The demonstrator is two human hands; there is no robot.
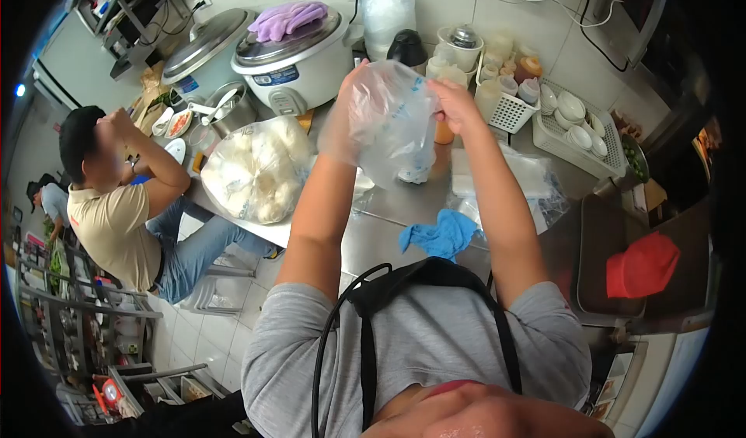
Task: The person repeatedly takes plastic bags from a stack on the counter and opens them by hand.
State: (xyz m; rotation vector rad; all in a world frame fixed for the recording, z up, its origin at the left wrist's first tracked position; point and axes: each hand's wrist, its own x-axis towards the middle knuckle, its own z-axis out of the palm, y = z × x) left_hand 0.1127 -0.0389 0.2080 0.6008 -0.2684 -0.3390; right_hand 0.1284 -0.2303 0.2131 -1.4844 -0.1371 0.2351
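A clear plastic bag with blue print is spread in front of me above the steel table. My right hand pinches its right edge. My left hand is at the bag's left side, seen blurred through the film; whether it is inside or behind I cannot tell, and its fingers are mostly hidden. Left of my left forearm sits a full clear bag of round white pieces, like dough or buns. Below the hands, a blue cloth lies crumpled on the table, with a stack of flat plastic bags to its right.
Two large rice cookers stand at the back left, one topped by purple gloves. Sauce bottles and a basket of white bowls are right. A red cloth lies at far right. A seated person is left.
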